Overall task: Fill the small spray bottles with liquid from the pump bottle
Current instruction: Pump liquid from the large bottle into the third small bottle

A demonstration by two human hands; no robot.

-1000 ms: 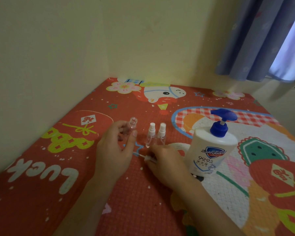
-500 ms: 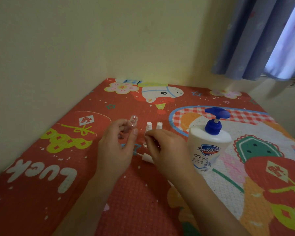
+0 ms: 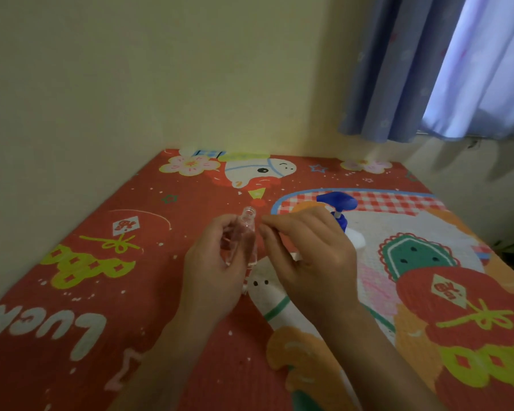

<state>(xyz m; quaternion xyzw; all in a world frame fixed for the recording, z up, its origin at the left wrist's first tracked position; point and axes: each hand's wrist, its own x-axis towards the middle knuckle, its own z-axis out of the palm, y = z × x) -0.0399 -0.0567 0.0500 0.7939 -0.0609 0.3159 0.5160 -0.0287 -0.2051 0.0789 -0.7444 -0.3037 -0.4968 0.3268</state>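
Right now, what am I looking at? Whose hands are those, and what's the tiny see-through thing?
A person wears a camera on their head, so you see their own two hands from above. The left hand holds a small clear bottle with its top off. The right hand is beside it, fingers pinched together; I can't tell if they hold anything. Behind that hand stands a white pump bottle with a blue top. Everything sits over a colourful red mat, near a wall and blue curtain.

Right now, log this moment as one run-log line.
left hand: holds clear uncapped spray bottle | right hand: fingers curled beside bottle mouth, contents unclear | pump bottle: behind right hand
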